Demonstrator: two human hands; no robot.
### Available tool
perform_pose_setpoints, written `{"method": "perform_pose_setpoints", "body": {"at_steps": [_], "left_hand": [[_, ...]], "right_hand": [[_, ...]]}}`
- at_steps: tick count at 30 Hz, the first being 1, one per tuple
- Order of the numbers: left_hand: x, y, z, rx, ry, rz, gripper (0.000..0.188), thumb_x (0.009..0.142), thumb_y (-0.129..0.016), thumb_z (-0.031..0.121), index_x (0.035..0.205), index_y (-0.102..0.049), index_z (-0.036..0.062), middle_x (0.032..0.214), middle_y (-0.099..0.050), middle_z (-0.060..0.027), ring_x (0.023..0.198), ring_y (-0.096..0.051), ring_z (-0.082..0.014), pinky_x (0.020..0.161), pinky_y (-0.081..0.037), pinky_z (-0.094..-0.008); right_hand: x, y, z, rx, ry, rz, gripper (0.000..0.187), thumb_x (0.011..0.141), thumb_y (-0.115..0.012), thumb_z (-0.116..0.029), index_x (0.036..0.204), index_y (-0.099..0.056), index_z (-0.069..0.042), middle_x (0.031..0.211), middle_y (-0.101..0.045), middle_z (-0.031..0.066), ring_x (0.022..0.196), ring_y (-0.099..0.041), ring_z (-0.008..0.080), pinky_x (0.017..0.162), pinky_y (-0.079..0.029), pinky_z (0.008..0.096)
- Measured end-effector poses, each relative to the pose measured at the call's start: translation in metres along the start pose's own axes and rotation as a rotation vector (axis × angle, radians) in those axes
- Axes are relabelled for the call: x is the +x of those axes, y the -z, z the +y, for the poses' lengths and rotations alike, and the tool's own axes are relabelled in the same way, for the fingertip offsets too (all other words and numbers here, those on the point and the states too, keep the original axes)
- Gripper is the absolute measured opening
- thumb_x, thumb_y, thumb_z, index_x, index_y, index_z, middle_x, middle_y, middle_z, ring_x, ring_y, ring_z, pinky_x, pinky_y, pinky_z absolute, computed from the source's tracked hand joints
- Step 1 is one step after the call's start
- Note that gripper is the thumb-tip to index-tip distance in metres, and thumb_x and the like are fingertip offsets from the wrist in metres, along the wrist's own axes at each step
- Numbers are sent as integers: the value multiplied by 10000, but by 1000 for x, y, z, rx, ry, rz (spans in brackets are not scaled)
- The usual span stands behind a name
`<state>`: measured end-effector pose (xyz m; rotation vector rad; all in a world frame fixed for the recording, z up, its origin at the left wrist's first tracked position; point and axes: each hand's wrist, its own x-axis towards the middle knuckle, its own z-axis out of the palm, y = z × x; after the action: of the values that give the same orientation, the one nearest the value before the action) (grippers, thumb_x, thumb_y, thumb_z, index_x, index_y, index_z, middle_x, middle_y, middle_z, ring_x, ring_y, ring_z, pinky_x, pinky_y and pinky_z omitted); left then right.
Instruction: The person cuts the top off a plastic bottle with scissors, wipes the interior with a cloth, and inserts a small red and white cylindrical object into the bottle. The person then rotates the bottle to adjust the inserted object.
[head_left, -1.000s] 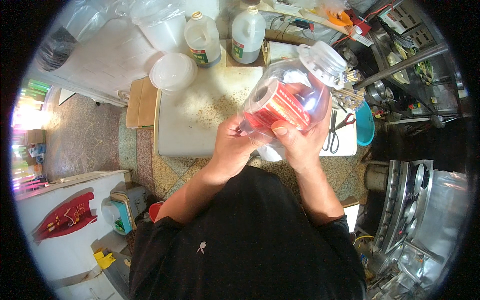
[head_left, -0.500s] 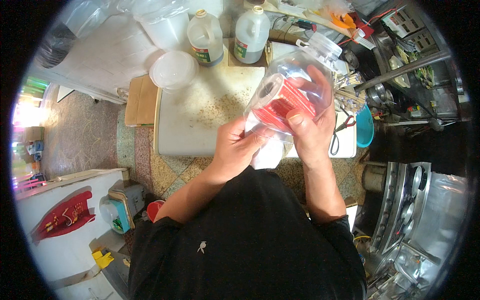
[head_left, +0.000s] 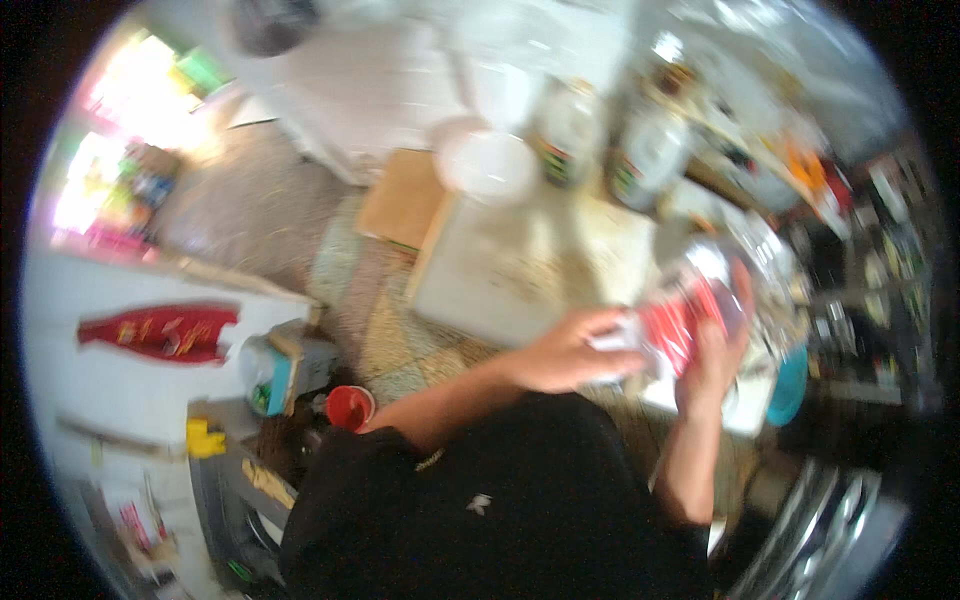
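In my right hand (head_left: 712, 355) is a clear plastic bottle (head_left: 738, 262) with a red label (head_left: 668, 328); the fingers wrap round its side. My left hand (head_left: 572, 352) is at the bottle's near-left end, thumb and fingers closing on a soft white piece (head_left: 618, 343), which looks like cloth or paper. Motion blurs both hands, and I cannot tell whether the left fingers also touch the bottle. The bottle is held tilted above the right part of a pale, stained tabletop (head_left: 480, 270).
Two jugs, a left one (head_left: 568, 135) and a right one (head_left: 650, 160), stand at the table's back beside round white tubs (head_left: 490, 167). A cardboard box (head_left: 402, 200) adjoins the table's left edge. A teal bucket (head_left: 789, 385) is at the right, a red bucket (head_left: 350, 408) at lower left.
The view has swung, so the table and jugs appear farther right and the picture is blurred. The bottle, still in my right hand, is now lower and farther right in view.
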<state>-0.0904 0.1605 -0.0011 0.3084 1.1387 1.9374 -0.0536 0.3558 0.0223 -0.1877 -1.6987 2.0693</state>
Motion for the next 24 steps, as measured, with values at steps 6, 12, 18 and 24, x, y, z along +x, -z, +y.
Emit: {"method": "perform_pose_setpoints", "body": {"at_steps": [6,12,18,24], "left_hand": [[18,-3,-38,-171,-218,11,468,995,-709,81,1441,-582,15,1233,-685,-22,1101,-616,-97,978,-507,-301],[17,-1,-36,93,-391,134,306,1045,-678,152,1304,-668,-11,1051,-714,-28,970,-617,-76,856,-512,-297],[20,6,-49,328,-574,159,239,1042,-675,171,1191,-692,-15,957,-683,-58,930,-605,-79,806,-496,-304],[3,1,-34,304,-531,46,245,1036,-664,138,1232,-681,-10,1200,-671,-99,1111,-611,-151,957,-472,-341]], "right_hand": [[-11,-4,2,36,40,-97,1090,823,-890,-461,1633,-295,-39,1379,-482,146,1246,-604,292,1024,-536,415],[-7,-13,-3,75,1,-80,1082,807,-895,-493,1623,-334,-58,1357,-509,127,1206,-621,273,1012,-536,412],[-6,-10,0,99,-30,-50,1030,854,-860,-515,1605,-344,-36,1374,-553,176,1249,-608,293,1056,-520,431],[-11,-5,5,153,-99,-26,990,892,-817,-518,1602,-332,-26,1436,-535,212,1283,-587,308,1074,-515,447]]}}
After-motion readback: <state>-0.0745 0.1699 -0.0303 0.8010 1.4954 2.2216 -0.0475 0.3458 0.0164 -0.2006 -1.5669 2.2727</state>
